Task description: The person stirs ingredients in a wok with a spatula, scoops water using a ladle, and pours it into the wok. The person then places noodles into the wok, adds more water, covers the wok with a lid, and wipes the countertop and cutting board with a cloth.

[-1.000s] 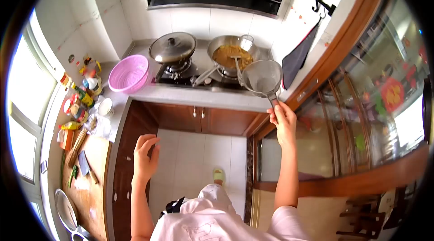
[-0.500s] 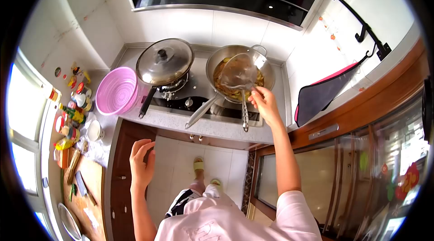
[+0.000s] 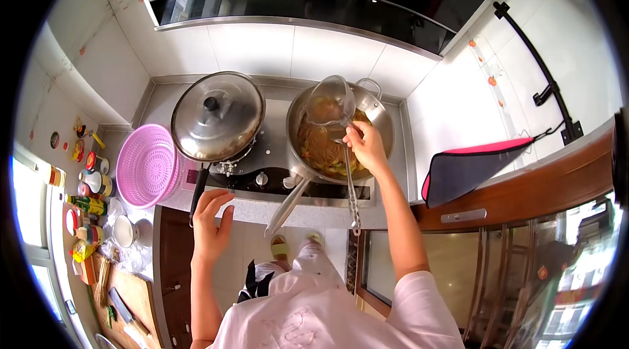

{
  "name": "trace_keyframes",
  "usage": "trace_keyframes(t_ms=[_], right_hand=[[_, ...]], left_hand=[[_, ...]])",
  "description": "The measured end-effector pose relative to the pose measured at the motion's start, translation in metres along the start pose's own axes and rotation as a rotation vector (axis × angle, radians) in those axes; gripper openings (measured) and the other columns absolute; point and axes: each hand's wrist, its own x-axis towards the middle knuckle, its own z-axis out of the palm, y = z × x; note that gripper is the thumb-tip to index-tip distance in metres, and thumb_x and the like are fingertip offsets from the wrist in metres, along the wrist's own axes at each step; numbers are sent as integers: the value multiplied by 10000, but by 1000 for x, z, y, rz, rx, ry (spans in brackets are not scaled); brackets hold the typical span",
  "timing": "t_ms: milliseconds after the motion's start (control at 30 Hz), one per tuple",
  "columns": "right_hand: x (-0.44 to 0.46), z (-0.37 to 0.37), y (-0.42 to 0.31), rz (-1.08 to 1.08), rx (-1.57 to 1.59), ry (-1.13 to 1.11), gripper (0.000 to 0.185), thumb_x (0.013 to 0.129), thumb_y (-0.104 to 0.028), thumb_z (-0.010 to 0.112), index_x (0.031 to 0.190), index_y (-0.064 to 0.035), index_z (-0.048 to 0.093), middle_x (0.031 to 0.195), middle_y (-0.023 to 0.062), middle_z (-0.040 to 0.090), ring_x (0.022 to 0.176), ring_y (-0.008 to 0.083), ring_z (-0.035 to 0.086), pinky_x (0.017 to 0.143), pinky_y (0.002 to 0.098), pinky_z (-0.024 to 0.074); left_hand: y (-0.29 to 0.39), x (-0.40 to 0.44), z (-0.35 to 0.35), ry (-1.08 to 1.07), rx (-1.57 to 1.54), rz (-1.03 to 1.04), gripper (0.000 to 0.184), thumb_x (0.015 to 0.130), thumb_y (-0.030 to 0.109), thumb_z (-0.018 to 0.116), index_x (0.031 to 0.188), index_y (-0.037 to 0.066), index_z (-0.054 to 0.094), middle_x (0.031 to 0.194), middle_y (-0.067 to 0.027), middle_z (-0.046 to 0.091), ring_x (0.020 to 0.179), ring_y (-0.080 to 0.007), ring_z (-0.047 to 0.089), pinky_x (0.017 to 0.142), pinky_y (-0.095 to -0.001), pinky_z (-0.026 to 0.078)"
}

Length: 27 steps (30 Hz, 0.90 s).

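Note:
My right hand (image 3: pixel 367 147) grips the short handle of a mesh strainer (image 3: pixel 331 96), tilted above the left back part of a steel wok (image 3: pixel 384 127). Brownish noodles and some greenish pieces (image 3: pixel 320 151) lie in the wok. A metal utensil with a patterned handle (image 3: pixel 352 192) rests in it, the handle hanging over the counter's front edge. Below the stove's front edge is my left hand (image 3: pixel 213 223), holding nothing, fingers bent and apart. It is nearest the black handle (image 3: pixel 198 193) of the lidded pan on the left burner.
A glass lid (image 3: pixel 219 119) covers the left pan. Beside it stands a pink colander (image 3: pixel 147 164). Bottles and jars (image 3: pixel 92 201) line the window side, with a white bowl (image 3: pixel 126 231) and a cleaver (image 3: pixel 122 305) on a board. A dark cloth (image 3: pixel 475 169) hangs at right.
The strainer has moved toward the back left of the wok, exposing more noodles. My left hand is now closer to the stove and the black pan handle. The camera view has shifted.

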Motion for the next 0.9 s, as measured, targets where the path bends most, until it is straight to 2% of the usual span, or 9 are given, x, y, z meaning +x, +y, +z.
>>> trace_keyframes(t_ms=[33,133,167,200,400,433,533,633,900], right_hand=[[9,-3,5,-19,6,27,320,1002,-179,596,1170,94,600,804,118,710,704,152,661,663,301,525],[28,-24,12,-27,-71,71,240,1018,-139,575,1142,57,634,811,59,688,707,109,623,656,270,509],[33,-33,18,-34,-96,92,262,1017,-146,580,1161,67,627,820,72,694,713,120,645,664,279,520],[39,-45,29,-38,-90,87,283,993,-159,607,1178,54,623,825,139,732,731,181,702,655,323,526],[9,-122,6,-68,-262,114,211,979,-132,622,1114,31,625,804,172,703,722,260,704,674,360,527],[0,-136,-4,-17,-289,75,210,971,-119,627,1110,38,617,837,202,694,758,307,696,701,377,526],[-25,-168,-10,-120,-431,29,232,958,-104,636,1127,54,611,878,233,682,782,368,671,723,400,520],[-53,-183,-29,-56,-485,-9,257,944,-91,648,1141,67,608,899,250,671,793,410,641,734,417,511],[-100,-169,-64,-27,-456,-128,293,938,-104,667,1172,56,591,848,226,660,729,383,636,673,431,491]], left_hand=[[-1,5,5,-2,3,-9,213,873,-26,654,1082,-15,692,1110,-168,653,1014,-337,645,902,-391,512],[2,13,17,4,17,-58,209,880,-30,647,1082,-11,695,1122,-161,652,1024,-325,643,905,-384,507],[3,17,21,15,12,-66,208,881,-30,645,1082,-11,695,1122,-160,653,1027,-325,642,907,-383,506],[5,20,25,21,9,-68,207,882,-30,643,1082,-11,695,1123,-160,653,1029,-325,641,909,-383,504],[14,46,58,-8,42,-20,202,880,-36,643,1073,-11,694,1117,-154,657,1031,-317,640,911,-377,500],[17,52,62,-15,45,-15,201,880,-37,643,1073,-11,694,1116,-153,657,1032,-315,639,912,-376,500],[19,63,77,-22,-27,-24,208,877,-44,641,1076,-11,694,1120,-153,657,1035,-311,638,912,-376,498],[23,70,87,-31,-57,-15,218,873,-53,641,1081,-14,690,1126,-152,655,1023,-311,638,903,-373,500],[15,64,99,-37,-84,-5,212,876,-56,642,1077,-11,692,1123,-153,656,1008,-315,642,896,-373,504]])
